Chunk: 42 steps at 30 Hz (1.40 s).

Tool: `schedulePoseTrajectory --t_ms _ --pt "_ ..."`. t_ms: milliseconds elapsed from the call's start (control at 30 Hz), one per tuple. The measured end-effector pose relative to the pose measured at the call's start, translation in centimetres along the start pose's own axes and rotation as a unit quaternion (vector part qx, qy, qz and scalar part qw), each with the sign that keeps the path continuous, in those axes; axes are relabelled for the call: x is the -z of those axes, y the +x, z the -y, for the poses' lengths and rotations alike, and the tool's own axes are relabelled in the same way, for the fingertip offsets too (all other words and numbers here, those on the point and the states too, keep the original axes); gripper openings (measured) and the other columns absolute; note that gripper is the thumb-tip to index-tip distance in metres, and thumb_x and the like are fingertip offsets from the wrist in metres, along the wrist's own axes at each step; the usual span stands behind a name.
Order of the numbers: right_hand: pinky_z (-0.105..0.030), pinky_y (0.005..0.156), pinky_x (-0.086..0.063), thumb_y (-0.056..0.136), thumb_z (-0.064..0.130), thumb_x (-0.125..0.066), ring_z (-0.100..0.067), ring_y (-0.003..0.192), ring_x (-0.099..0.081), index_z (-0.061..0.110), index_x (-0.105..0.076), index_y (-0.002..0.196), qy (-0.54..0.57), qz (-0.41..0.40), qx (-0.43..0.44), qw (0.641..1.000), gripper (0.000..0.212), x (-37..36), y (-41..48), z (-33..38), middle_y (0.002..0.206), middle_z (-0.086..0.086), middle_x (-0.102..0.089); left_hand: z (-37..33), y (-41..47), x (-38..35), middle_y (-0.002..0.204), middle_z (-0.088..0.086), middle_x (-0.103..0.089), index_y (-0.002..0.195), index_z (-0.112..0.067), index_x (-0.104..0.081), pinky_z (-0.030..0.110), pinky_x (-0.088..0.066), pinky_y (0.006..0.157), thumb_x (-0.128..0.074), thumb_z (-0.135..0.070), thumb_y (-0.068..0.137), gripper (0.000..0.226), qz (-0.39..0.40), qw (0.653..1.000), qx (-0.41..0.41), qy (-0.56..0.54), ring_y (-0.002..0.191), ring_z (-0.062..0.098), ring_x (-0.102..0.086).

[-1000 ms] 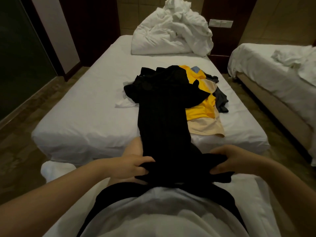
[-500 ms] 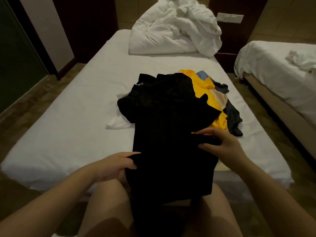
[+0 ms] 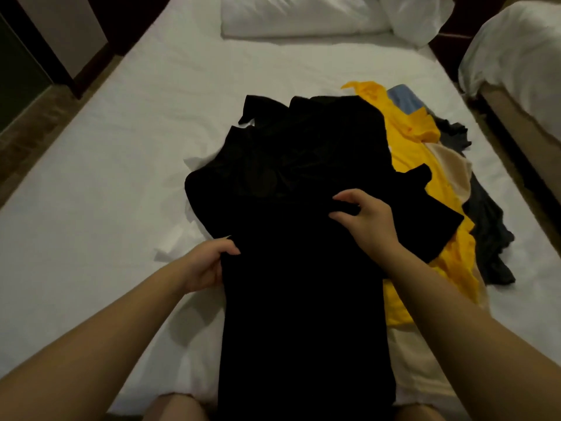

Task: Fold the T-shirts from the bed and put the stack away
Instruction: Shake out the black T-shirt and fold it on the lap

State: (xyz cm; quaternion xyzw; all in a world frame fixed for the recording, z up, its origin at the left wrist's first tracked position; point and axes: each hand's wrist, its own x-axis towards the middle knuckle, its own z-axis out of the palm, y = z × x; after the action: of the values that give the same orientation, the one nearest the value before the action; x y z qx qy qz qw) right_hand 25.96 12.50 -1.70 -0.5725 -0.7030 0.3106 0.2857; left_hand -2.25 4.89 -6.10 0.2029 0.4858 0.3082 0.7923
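Note:
A black T-shirt [image 3: 291, 268] lies lengthwise on the white bed [image 3: 121, 183], its lower part doubled up over its body. My left hand [image 3: 209, 262] grips the folded edge at the shirt's left side. My right hand [image 3: 361, 217] pinches the folded edge near the shirt's middle right. Under and beside the black shirt lies a heap of other shirts: a yellow one [image 3: 425, 165], a beige one [image 3: 449, 165], a blue one [image 3: 403, 98] and a dark grey one [image 3: 488, 238]. A bit of white cloth [image 3: 173, 247] shows at the black shirt's left.
A crumpled white duvet [image 3: 303, 16] is piled at the head of the bed. A second bed [image 3: 516, 56] stands to the right across a narrow floor gap. Dark wall panels and floor lie to the left. My knees touch the bed's near edge.
Both hands carried the black shirt's bottom hem from my lap up the bed, folding it over the shirt's body. The view has moved closer and lower over the bed.

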Motion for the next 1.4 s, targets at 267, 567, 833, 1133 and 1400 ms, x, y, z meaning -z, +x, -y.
schedulePoseTrajectory --t_ms 267,567,833,1133,1400 --pt "-0.007 0.073 -0.032 0.085 0.025 -0.067 -0.006 0.107 -0.049 0.027 -0.051 0.129 -0.070 0.019 -0.067 0.995 0.047 -2.7 1.7 -2.7 0.116 0.008 -0.053 1.1 1.6 1.4 0.070 0.003 -0.065 0.092 -0.009 -0.071 0.026 -0.054 0.058 -0.082 -0.019 0.055 0.040 0.016 0.994 0.029 -0.108 0.061 0.017 -0.064" --pt "-0.007 0.069 -0.038 0.085 0.029 -0.067 0.005 0.086 -0.048 0.024 -0.035 0.138 0.016 -0.031 -0.089 0.995 0.063 -2.1 -2.6 -2.9 0.104 0.020 -0.043 3.8 -1.5 -1.7 0.060 0.006 -0.063 0.080 -0.010 -0.076 0.029 -0.053 0.049 -0.096 -0.023 0.032 0.054 0.085 0.975 0.005 -0.204 0.052 0.021 -0.064" --pt "-0.020 0.083 -0.050 0.094 0.017 -0.054 -0.005 0.099 -0.057 0.020 -0.057 0.118 0.152 -0.070 -0.076 0.983 0.024 -0.6 -2.1 -2.9 0.103 0.015 -0.057 3.6 0.8 -2.9 0.106 0.005 -0.070 0.111 -0.019 -0.070 0.032 -0.055 0.079 -0.084 -0.037 0.064 0.052 0.140 0.963 -0.088 -0.213 0.096 0.019 -0.068" --pt "-0.009 0.067 -0.043 0.088 0.023 -0.065 0.009 0.088 -0.049 0.029 -0.042 0.133 0.125 -0.052 -0.142 0.981 0.051 -1.7 -1.7 -4.1 0.101 0.027 -0.043 4.1 2.1 -2.9 0.129 0.028 -0.052 0.144 -0.002 -0.028 0.048 -0.034 0.105 -0.029 -0.043 0.099 0.061 0.090 0.932 -0.148 -0.320 0.124 0.039 -0.048" --pt "-0.001 0.059 -0.042 0.091 0.019 -0.060 0.021 0.081 -0.049 0.030 -0.029 0.142 0.109 -0.036 -0.135 0.984 0.061 -1.2 -1.5 -3.4 0.105 0.029 -0.040 1.6 3.1 -2.0 0.120 0.014 -0.063 0.124 -0.012 -0.058 0.038 -0.055 0.084 -0.046 -0.050 0.084 0.057 -0.028 0.964 -0.151 -0.215 0.106 0.028 -0.064"
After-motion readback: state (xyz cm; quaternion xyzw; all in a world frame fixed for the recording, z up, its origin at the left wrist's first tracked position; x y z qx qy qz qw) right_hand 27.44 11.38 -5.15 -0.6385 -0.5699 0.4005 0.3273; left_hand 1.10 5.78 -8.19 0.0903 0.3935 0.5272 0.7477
